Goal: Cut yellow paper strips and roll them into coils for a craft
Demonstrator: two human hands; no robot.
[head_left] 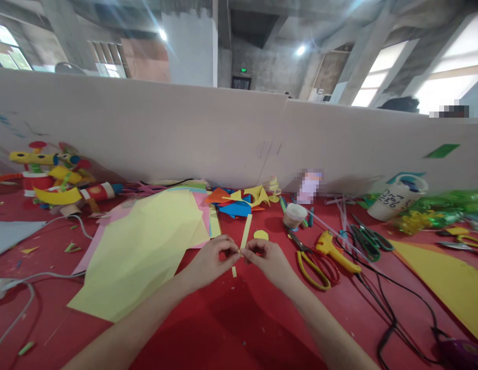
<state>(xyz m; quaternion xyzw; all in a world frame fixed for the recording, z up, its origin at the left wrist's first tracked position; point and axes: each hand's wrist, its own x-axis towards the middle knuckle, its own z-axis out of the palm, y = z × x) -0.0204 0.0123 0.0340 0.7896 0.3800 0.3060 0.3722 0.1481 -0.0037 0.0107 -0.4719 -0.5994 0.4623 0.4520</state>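
Observation:
Both hands meet over the middle of the red table (223, 329), fingertips pinched close together. Between them a narrow strip of pale yellow paper (246, 229) sticks up and away from me. My left hand (213, 255) pinches its near end with thumb and forefinger. My right hand (269, 259) pinches the same end from the other side. A small yellow paper disc (261, 235) lies just beyond my right hand. Below the fingertips is a short yellow scrap (234, 271). Large pale yellow sheets (142, 252) lie to the left of my left hand.
Yellow-and-red-handled scissors (314, 268), a yellow glue gun (337, 252) with a black cord and green-handled scissors (372, 239) lie to the right. Behind are coloured paper scraps (235, 208) and a small tub (295, 216). Paper-cup figures (36, 180) stand left, before a white partition (165, 133).

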